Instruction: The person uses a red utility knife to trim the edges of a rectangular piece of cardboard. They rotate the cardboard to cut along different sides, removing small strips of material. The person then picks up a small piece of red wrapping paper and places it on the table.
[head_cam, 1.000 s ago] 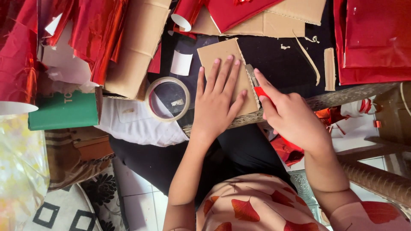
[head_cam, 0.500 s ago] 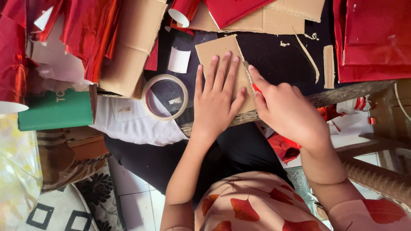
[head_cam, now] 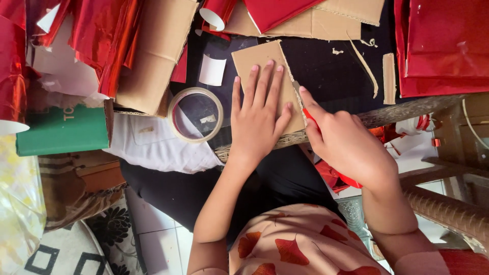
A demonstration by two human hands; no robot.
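Beside left hand [head_cam: 257, 119]: tape roll [head_cam: 195, 114]; red foil [head_cam: 448, 43].

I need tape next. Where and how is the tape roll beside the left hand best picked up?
The tape roll lies flat with its open core facing up, left of the left hand. Probably best: come from above, thumb inside the core, fingers outside, pinching the near-right rim, the part closest to the hand; cardboard crowds the far-left edge.

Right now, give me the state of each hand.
Left hand: open, flat on the cardboard piece.
Right hand: closed around a red-handled cutter, blade at the cardboard's right edge.
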